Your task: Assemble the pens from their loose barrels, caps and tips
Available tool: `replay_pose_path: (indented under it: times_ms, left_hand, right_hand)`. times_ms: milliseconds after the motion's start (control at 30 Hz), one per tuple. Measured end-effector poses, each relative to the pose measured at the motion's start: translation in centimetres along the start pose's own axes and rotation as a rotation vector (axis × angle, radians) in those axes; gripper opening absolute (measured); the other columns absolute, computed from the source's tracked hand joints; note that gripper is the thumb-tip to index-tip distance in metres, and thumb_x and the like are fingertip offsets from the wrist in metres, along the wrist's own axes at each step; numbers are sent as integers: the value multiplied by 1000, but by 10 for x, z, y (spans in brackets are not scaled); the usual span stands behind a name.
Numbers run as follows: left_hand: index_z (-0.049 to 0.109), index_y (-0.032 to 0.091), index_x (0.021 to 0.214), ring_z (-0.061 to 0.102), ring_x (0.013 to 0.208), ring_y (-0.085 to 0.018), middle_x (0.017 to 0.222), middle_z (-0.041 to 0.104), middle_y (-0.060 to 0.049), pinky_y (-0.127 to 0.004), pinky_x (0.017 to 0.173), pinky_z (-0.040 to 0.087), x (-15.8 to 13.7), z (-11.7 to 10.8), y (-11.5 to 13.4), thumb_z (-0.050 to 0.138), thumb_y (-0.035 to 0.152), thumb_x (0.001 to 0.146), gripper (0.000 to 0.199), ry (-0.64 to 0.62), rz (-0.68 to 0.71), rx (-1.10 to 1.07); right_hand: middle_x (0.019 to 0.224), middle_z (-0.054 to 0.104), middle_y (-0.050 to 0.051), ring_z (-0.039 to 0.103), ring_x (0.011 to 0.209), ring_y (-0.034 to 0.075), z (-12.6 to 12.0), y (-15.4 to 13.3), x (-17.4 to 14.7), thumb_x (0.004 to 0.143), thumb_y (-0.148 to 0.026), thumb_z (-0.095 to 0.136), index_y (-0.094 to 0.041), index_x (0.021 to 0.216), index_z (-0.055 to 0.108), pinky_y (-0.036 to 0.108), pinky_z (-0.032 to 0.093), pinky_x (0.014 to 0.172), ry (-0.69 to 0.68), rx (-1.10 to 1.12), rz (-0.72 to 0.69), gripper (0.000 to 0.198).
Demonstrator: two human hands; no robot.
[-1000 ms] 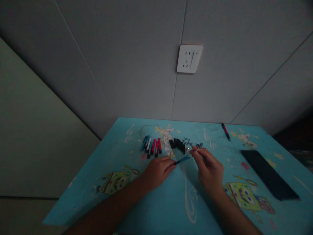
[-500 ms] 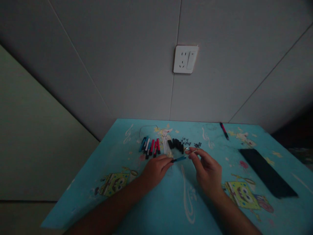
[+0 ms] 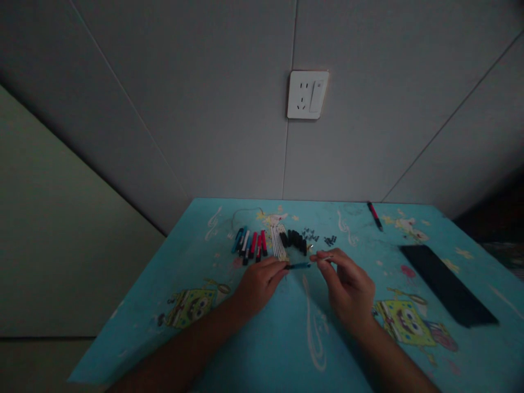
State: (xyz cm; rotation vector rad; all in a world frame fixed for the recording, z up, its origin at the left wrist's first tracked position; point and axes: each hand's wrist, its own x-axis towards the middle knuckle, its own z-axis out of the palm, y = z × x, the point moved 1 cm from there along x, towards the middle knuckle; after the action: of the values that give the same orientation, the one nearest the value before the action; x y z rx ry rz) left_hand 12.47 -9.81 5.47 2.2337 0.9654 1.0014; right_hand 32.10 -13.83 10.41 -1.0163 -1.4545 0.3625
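My left hand [image 3: 262,282] is closed on the black end of a blue pen barrel [image 3: 299,266], which points right. Facing it, my right hand [image 3: 347,284] pinches a thin pale pen refill [image 3: 325,257], its tip close to the barrel's open end. I cannot tell whether the two touch. Just beyond my left hand lie blue, white and red pen barrels [image 3: 254,244]. Beside them is a row of white refills [image 3: 277,243], then several black grips [image 3: 297,240]. Small dark parts [image 3: 311,234] are scattered behind, and a tiny shiny piece [image 3: 310,248] lies near my right fingertips.
The table [image 3: 164,349] has a blue cartoon-print cover. A red and black pen [image 3: 374,216] lies at the back right, with a dark flat strip [image 3: 448,285] nearer on the right. Behind the table stands a grey wall with a white socket [image 3: 308,94].
The barrel in my left hand has turned to lie more level. My right hand has shifted slightly, and the refill is now more in line with the barrel. The view has moved a little.
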Motion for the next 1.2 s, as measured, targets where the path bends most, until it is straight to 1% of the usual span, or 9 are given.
replay_pose_path:
  times_ms: [200,267,400,467,600,733,900,1100,1200]
  left_hand:
    - [67,20,117,66,89,-16,100,70,-8,-30,81,56,2,-1,1,53,24,95,26,97,40,-49]
    - [66,20,118,67,88,-16,101,70,-8,-29,80,56,1,-1,2,53,23,95,27,104,47,-61]
    - [67,19,118,67,89,-16,102,71,-8,-29,82,56,1,-2,3,55,22,94,27,111,34,-85]
    - [67,19,118,66,89,-15,102,71,-8,-28,82,55,1,-2,3,55,21,94,27,113,21,-91]
    - [67,20,118,66,87,-15,100,71,-7,-28,80,55,0,-2,3,55,20,94,27,116,13,-102]
    - [67,20,119,65,87,-16,99,70,-8,-29,79,55,-1,-1,4,54,21,94,28,107,23,-131]
    - [67,21,117,65,83,-15,96,70,-7,-27,74,55,-3,-1,9,55,19,94,27,82,76,-153]
    - [67,19,118,66,83,-14,97,69,-7,-25,74,55,-7,0,8,55,15,92,28,53,100,-126]
    - [66,19,118,66,83,-14,96,69,-7,-25,74,55,-7,-1,6,56,15,92,28,62,105,-112]
  right_hand:
    - [87,74,6,67,73,21,-4,-7,-1,83,-7,62,-24,108,67,38,52,64,-68,42,-260,31]
    - [88,74,6,67,71,21,-5,-9,-2,84,-6,61,-24,111,66,39,52,62,-58,38,-321,33]
    - [86,74,4,67,70,20,-11,-14,-2,84,-7,60,-25,113,66,39,53,61,31,34,-385,35]
    - [86,73,4,67,71,20,-15,-18,-2,84,-8,60,-25,113,65,39,53,62,46,41,-416,34]
    - [89,73,4,68,73,20,-20,-27,-4,86,-10,59,-26,117,63,40,54,64,-35,24,-409,35]
    - [87,73,5,68,72,20,-22,-38,-3,86,-9,58,-25,118,62,39,54,62,-74,-11,-396,36]
    - [85,74,3,68,69,17,-19,-48,6,87,-9,59,-26,117,61,35,54,62,-185,-76,-411,35]
    - [88,75,3,66,70,17,-13,-45,6,82,-4,62,-22,109,64,34,52,62,-204,-37,-434,31]
    - [87,73,2,66,71,17,-12,-41,2,82,-2,60,-22,110,62,35,52,64,-209,1,-365,35]
